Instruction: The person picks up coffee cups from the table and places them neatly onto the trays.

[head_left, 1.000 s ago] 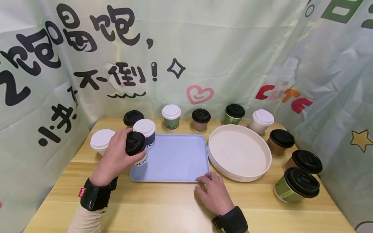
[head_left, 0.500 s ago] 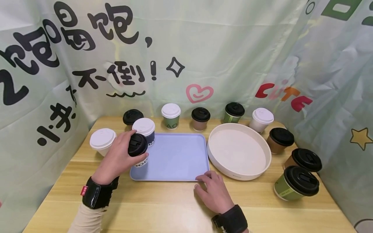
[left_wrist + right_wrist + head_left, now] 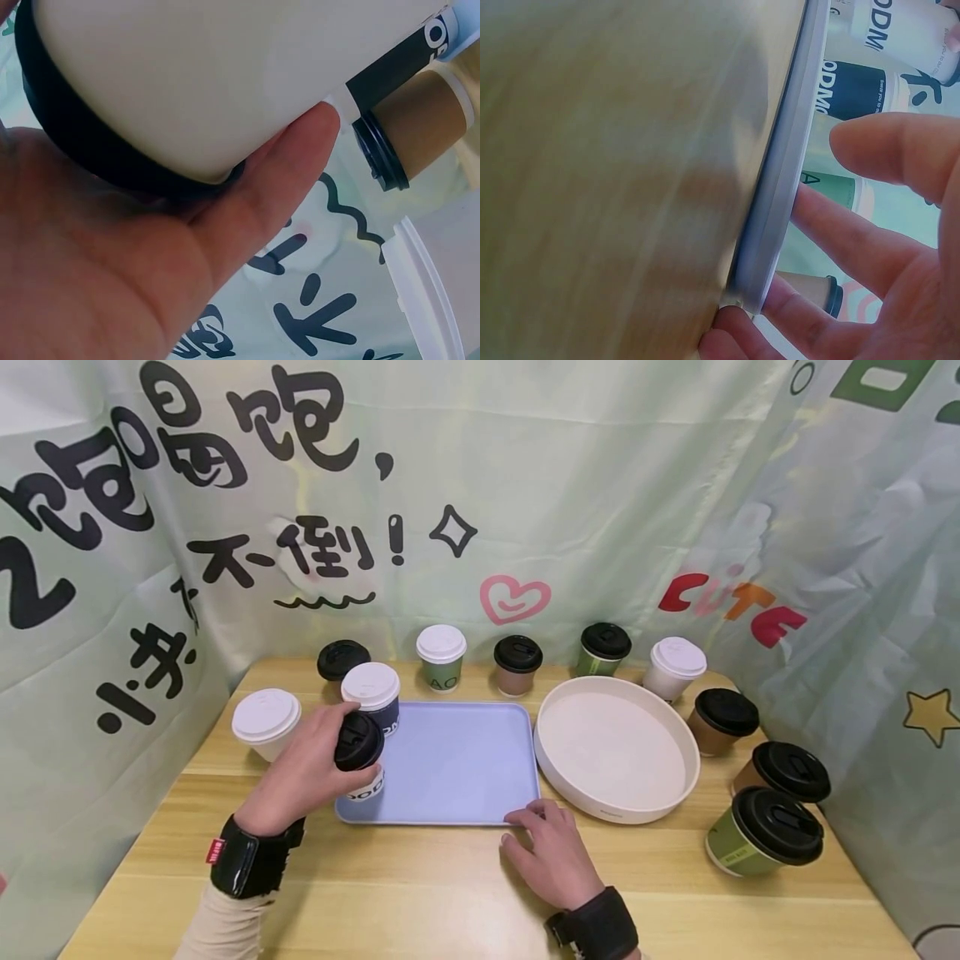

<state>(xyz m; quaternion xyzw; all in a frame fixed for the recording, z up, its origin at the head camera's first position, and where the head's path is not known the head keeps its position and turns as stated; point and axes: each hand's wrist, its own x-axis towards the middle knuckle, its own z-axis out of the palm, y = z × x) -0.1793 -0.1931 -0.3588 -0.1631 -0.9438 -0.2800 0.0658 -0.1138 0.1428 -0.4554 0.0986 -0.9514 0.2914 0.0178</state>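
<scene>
My left hand grips a white paper coffee cup with a black lid, fingers and thumb around its upper part. The cup is upright over the front left of the blue tray. Its pale wall fills much of the left wrist view. Directly behind it, a dark blue cup with a white lid stands at the tray's left end. My right hand touches the tray's front right corner with relaxed fingertips; in the right wrist view, the thumb is off the tray rim.
A round cream tray adjoins the blue one. A white-lidded cup stands left of my left hand. Several lidded cups, including a green one and a brown one, line the back. More cups, like the large green one, stand at right.
My left hand has moved the black-lidded cup slightly right and toward the tray's front. My right hand stays at the tray corner.
</scene>
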